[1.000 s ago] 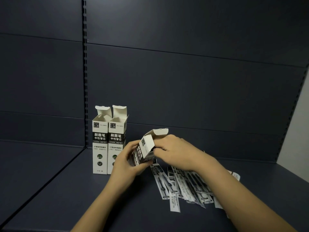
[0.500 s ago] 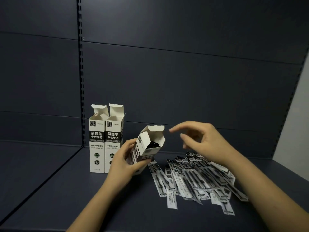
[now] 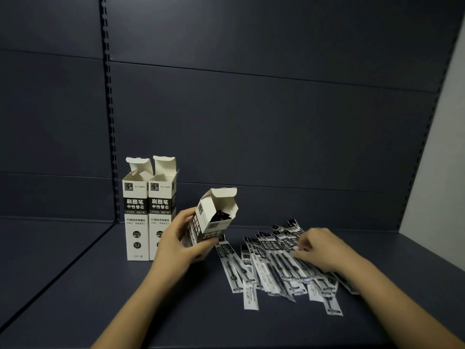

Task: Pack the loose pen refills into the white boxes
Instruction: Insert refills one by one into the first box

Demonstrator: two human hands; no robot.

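On the two upright white cardboard boxes (image 3: 148, 215) "NO.50091" is printed near the top, with "刷题笔 中性替芯" on a black band below and a "0.5" roundel lower down; the smaller print cannot be read. They are stood side by side, touching, at the back left of the dark grey shelf (image 3: 75, 285), top flaps raised.

Just right of that pair, a third white box with a black printed band (image 3: 214, 222) is gripped round its lower half by the left hand (image 3: 176, 244). Its long axis is tilted — open mouth up and to the right — and dark refill ends are seen inside.

Further right of the pair, the loose pen refills in white-and-black printed sleeves (image 3: 281, 265) are fanned flat on the shelf, long axes running from near-right to far-left, overlapping. The right hand (image 3: 319, 250) is laid on the fan's far right part, fingers curled onto the sleeves; whether one is pinched cannot be told.

Bare shelf is left in front of the fan and the boxes, up to the near edge — a light wall (image 3: 437, 172) bounds the right side.
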